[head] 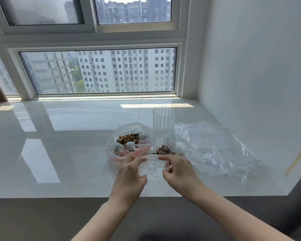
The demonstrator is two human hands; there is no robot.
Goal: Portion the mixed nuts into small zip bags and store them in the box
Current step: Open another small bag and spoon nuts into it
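The fingers [139, 160] of the left hand [130, 176] and those of the right hand [178, 168] are curled and pinch the top edge of a small zip bag [152, 166], one hand at each end of its mouth, just below the centre of the frame; the bag is clear, looks empty as far as I can tell, and hangs slack between the two grips, its rim stretched into a thin bright line. Whether the seal is being pulled apart or pressed together I cannot tell. Just above the hands lies a large clear bag [127, 141] spread open on what seems a pinkish container, holding the mixed nuts [129, 137], brown and heaped, with a white plastic spoon [131, 145] resting across them. To its right a second small bag [165, 148] with a red line at its seal already holds a little pile of nuts, at the foot of a ribbed clear glass [163, 122]. Further right, a heap of empty clear bags [215, 148] sprawls over the white counter [68, 153]. By my reckoning the portioning is early: perhaps one portion is filled, many nuts remain, and no storage box is plainly visible.
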